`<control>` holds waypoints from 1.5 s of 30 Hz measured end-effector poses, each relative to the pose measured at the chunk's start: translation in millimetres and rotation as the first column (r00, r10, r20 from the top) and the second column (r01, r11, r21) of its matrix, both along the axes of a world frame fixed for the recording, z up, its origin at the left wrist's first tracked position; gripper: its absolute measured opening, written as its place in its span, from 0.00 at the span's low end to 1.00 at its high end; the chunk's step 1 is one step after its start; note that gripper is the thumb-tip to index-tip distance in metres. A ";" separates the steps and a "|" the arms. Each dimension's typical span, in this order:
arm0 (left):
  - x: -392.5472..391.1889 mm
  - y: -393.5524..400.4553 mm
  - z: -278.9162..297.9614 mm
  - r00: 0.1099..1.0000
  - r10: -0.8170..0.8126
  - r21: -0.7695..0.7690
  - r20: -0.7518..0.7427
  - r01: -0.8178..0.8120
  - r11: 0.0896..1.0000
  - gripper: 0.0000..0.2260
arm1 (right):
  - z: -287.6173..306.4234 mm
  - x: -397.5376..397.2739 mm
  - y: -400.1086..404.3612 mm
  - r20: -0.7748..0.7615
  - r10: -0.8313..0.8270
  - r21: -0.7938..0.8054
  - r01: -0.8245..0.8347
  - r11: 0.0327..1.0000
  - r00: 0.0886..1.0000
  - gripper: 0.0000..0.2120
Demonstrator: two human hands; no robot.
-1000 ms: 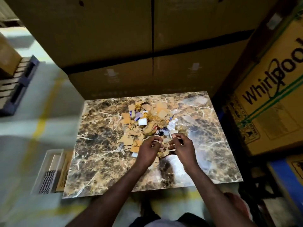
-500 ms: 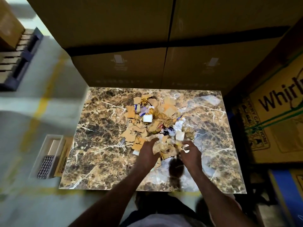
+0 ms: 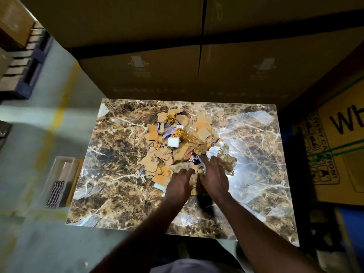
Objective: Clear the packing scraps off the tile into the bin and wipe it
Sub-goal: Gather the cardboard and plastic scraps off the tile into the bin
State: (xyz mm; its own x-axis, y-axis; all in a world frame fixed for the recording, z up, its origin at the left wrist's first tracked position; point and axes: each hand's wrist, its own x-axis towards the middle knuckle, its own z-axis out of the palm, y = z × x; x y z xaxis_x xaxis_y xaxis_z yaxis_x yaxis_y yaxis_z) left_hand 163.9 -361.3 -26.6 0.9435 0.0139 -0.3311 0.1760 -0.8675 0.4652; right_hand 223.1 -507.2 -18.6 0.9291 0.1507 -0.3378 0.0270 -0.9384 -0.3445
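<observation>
A brown marble-patterned tile [image 3: 118, 174] lies flat in front of me. On its middle sits a heap of packing scraps [image 3: 177, 140]: torn cardboard pieces, crumpled wrappers, clear plastic and a white foam block [image 3: 173, 142]. My left hand [image 3: 178, 186] lies on the near edge of the heap, fingers stretched forward over the scraps. Beside it, my right hand [image 3: 213, 178] reaches into the heap's right side with straight fingers touching the scraps. A clear bin [image 3: 59, 180] stands on the floor left of the tile, and a checked cloth [image 3: 56, 193] lies in it.
Large cardboard boxes [image 3: 197, 66] stack up right behind the tile. A yellow printed carton [image 3: 338, 154] stands close on the right. A dark pallet [image 3: 25, 66] lies at the far left on the grey floor [image 3: 29, 243], which has a yellow line.
Both hands have opened out from curled fingertips and pushed forward into the near side of the heap. The camera has shifted closer over the tile.
</observation>
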 end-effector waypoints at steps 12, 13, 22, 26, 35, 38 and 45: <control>4.4 37.4 8.8 0.914 0.406 -0.346 0.011 -0.378 0.859 0.22 | -18.1 13.0 8.9 0.082 -0.121 0.126 0.110 0.986 0.989 0.22; 5.6 42.2 7.6 0.904 0.427 -0.363 -0.002 -0.399 0.842 0.21 | -17.4 12.0 7.7 0.089 -0.163 0.165 0.146 0.975 0.983 0.20; 16.5 51.3 -2.0 0.914 0.380 -0.388 -0.142 -0.404 0.828 0.17 | -1.4 -0.3 24.7 -0.092 -0.357 0.389 0.364 0.846 0.930 0.10; 22.2 45.3 -3.7 0.901 0.387 -0.410 -0.196 -0.434 0.802 0.19 | 2.0 -9.9 46.9 -0.198 -0.314 0.416 0.370 0.830 0.928 0.13; 34.6 44.3 8.8 0.822 0.475 -0.563 -0.315 -0.564 0.604 0.19 | 6.1 -5.8 64.5 -0.308 -0.397 0.420 0.498 0.759 0.865 0.14; 37.7 46.5 21.6 0.792 0.479 -0.629 -0.378 -0.599 0.495 0.20 | 13.5 -2.4 61.9 -0.356 -0.436 0.507 0.563 0.653 0.826 0.13; 38.9 20.7 58.9 0.810 0.405 -0.825 -0.423 -0.530 0.198 0.15 | 35.9 -8.9 55.4 -0.606 -0.457 0.669 0.728 0.148 0.650 0.26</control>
